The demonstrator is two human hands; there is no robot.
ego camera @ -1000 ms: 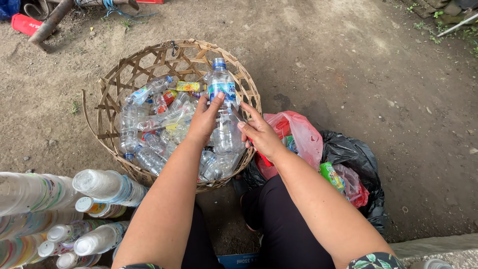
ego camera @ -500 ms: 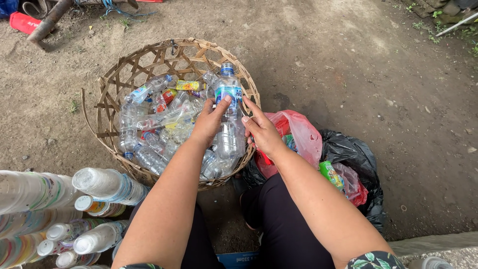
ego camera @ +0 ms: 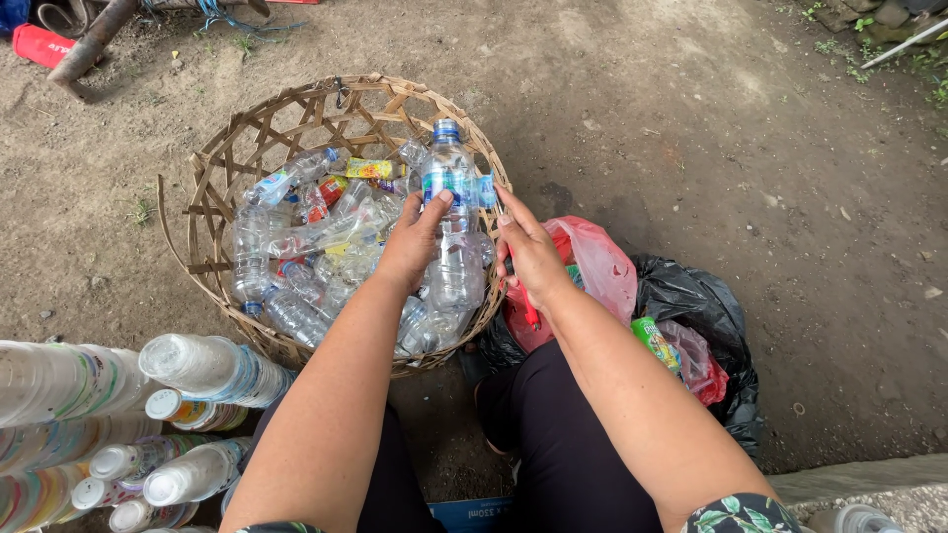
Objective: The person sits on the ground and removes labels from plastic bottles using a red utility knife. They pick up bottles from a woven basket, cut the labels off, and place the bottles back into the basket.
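1. Barely shifted since a moment ago, the clear bottle (ego camera: 449,227) stands upright over the woven basket (ego camera: 212,188).
2. Left hand (ego camera: 415,242) wraps its middle; right hand (ego camera: 528,252) pinches a red tool.
3. Probably light, crushable, slippery; best gripped mid-body.

A single head camera looks steeply down and forward from above the person's own forearms, close over the basket (ego camera: 296,128) at upper centre, lap at the bottom edge, bare dirt ground (ego camera: 750,148) filling the far field
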